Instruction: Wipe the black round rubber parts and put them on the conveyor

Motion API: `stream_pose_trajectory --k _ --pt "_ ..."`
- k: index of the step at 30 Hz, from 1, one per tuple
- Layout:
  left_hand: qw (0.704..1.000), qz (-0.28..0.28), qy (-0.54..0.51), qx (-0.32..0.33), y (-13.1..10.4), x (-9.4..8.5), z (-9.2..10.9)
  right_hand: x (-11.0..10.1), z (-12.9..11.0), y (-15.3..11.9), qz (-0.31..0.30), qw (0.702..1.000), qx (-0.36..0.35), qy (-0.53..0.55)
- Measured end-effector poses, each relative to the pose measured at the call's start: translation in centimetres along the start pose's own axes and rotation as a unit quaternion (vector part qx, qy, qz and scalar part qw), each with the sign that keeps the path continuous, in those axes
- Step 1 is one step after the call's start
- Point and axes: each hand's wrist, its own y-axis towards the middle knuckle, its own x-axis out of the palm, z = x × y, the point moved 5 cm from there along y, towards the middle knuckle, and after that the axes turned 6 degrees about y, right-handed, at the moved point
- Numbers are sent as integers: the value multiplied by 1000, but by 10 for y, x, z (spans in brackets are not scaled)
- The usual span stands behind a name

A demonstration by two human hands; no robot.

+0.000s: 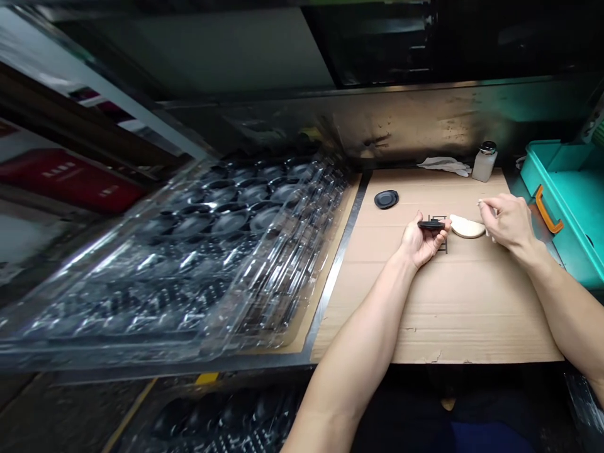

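My left hand (423, 243), palm up, grips a black disc-shaped part (431, 225) between thumb and fingers above the cardboard. My right hand (508, 220) is closed in a pinch on a scrap of white cloth (480, 203), mostly hidden by the fingers. Between the hands lies a flat, cream-coloured round pad (466, 228), its right end close to my right fingers. A second black disc-shaped part (386, 199) rests on the cardboard beyond my left hand.
Clear plastic trays (264, 277) holding several black round parts are stacked on the left. The cardboard sheet (448, 314) covers the work surface. At the back are a crumpled white cloth (444, 165) and a dark-capped bottle (485, 162). A teal bin (578, 233) with an orange handle stands right.
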Motion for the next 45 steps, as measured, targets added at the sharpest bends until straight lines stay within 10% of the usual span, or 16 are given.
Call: stream_pose_trajectory --k 8,15,19,23,36,45 --pt "999 -9 -51 -4 -6 -2 3 13 28 1 -38 994 58 -89" --pt "985 -42 84 146 -6 -3 13 23 25 -4 -17 997 34 -74" --pt "863 120 318 373 -17 -7 25 29 -3 -11 -41 998 -50 -15" --pt "724 181 489 451 -33 2 27 44 -15 -19 -102 990 -99 2" --pt "702 189 505 465 -37 3 29 52 -10 -20 -120 987 -107 22" --pt "568 287 682 361 -5 -33 37 54 -7 -20 -124 987 -100 20"
